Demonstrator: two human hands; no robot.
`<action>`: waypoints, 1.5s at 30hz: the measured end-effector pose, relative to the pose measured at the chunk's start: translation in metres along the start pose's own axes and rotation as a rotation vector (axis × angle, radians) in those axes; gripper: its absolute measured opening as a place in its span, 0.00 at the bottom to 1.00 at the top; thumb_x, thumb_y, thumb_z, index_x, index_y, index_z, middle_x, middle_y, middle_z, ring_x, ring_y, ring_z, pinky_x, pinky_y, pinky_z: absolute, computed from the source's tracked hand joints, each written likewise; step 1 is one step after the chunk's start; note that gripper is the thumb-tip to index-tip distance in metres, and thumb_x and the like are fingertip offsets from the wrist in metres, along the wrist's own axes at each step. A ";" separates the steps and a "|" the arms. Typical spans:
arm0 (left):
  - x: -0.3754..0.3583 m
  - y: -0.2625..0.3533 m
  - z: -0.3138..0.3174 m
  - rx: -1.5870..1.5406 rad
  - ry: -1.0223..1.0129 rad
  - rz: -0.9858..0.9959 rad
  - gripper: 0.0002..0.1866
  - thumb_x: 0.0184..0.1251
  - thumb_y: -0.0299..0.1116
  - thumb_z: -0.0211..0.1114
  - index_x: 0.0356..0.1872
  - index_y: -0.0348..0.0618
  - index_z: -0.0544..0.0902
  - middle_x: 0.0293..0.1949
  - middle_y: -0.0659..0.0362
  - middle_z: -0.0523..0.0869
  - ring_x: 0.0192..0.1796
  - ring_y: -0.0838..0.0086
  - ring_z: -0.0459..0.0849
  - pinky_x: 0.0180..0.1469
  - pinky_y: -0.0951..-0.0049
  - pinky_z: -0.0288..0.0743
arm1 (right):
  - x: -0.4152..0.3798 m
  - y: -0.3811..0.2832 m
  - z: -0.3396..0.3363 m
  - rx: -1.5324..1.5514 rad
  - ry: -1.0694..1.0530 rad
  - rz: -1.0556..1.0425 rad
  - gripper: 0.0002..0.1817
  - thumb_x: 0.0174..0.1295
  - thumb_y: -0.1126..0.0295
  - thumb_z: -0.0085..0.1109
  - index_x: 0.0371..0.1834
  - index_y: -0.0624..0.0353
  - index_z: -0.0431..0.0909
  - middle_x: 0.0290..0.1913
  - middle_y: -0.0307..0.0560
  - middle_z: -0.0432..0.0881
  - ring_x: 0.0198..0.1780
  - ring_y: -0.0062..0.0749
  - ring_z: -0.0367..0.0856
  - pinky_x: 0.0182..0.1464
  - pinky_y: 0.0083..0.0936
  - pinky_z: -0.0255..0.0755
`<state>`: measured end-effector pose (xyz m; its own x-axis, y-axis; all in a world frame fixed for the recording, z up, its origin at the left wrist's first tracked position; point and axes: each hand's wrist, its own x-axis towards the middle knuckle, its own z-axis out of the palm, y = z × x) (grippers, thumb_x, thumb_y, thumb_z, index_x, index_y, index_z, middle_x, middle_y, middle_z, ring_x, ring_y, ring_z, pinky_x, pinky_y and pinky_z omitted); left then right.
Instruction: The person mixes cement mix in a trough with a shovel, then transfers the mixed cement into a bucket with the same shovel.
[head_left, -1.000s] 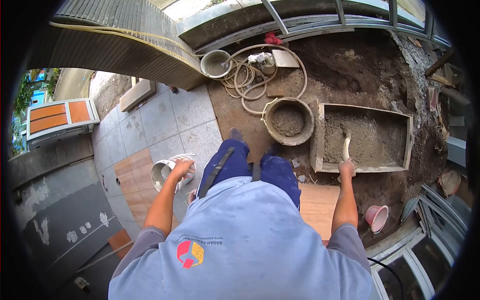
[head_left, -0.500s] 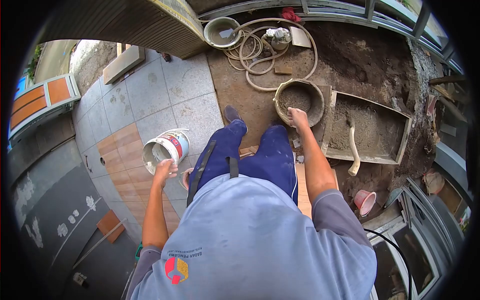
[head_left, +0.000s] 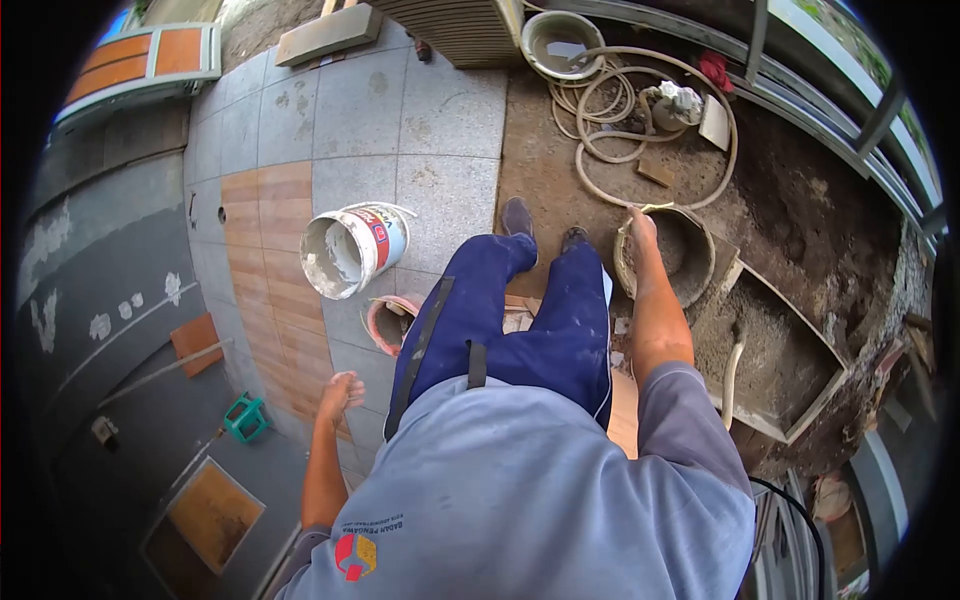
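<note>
My right hand [head_left: 641, 228] is closed at the rim of a round grey bucket [head_left: 706, 285], whose inside is coated with cement. A yellowish strip shows at the rim beside my fingers. Down at the left, my left hand [head_left: 342, 394] hangs over the tiles with nothing in it, its fingers somewhat apart. A white paint bucket [head_left: 384, 238] lies tilted on the tiles above that hand. Near my left leg is a pink bucket [head_left: 378, 326]. To the right of the round bucket, a mixing trough [head_left: 800, 425] holds wet mortar and a pale wooden handle [head_left: 733, 375].
A coiled hose [head_left: 735, 130] lies on the soil at the top right, with a basin [head_left: 532, 45] beside it. A concrete block [head_left: 328, 37] sits at the top left. A green stool [head_left: 245, 418] stands at the lower left. Metal frames line the right side.
My left hand has moved down, away from the white bucket. My right hand has gone from over the round bucket's near inside to its upper left rim. The view has turned.
</note>
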<state>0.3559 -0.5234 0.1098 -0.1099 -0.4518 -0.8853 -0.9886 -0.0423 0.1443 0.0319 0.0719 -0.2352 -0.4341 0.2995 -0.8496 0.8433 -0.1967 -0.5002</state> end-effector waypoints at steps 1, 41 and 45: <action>0.000 -0.025 0.002 0.000 -0.014 -0.036 0.22 0.71 0.46 0.58 0.57 0.40 0.75 0.46 0.51 0.83 0.45 0.66 0.85 0.44 0.62 0.83 | 0.013 0.010 -0.003 0.090 -0.084 -0.021 0.19 0.62 0.60 0.60 0.49 0.63 0.78 0.38 0.43 0.79 0.38 0.29 0.74 0.41 0.29 0.68; 0.038 -0.182 -0.113 -0.641 0.007 -0.566 0.30 0.71 0.43 0.56 0.66 0.29 0.66 0.63 0.34 0.73 0.62 0.43 0.76 0.56 0.40 0.77 | -0.243 -0.134 0.000 -0.014 0.229 0.039 0.18 0.65 0.57 0.56 0.20 0.45 0.61 0.14 0.33 0.55 0.14 0.27 0.51 0.21 0.33 0.57; 0.065 -0.168 -0.215 -0.616 0.031 -0.698 0.30 0.72 0.39 0.54 0.67 0.27 0.64 0.64 0.36 0.73 0.62 0.43 0.76 0.55 0.42 0.79 | -0.272 -0.157 0.063 -0.042 0.260 0.045 0.17 0.66 0.57 0.56 0.22 0.46 0.63 0.13 0.32 0.55 0.13 0.24 0.52 0.18 0.30 0.58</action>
<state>0.5368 -0.7372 0.1226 0.5005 -0.1695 -0.8490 -0.6002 -0.7746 -0.1992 -0.0028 -0.0369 0.0638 -0.3043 0.5218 -0.7970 0.8750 -0.1777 -0.4504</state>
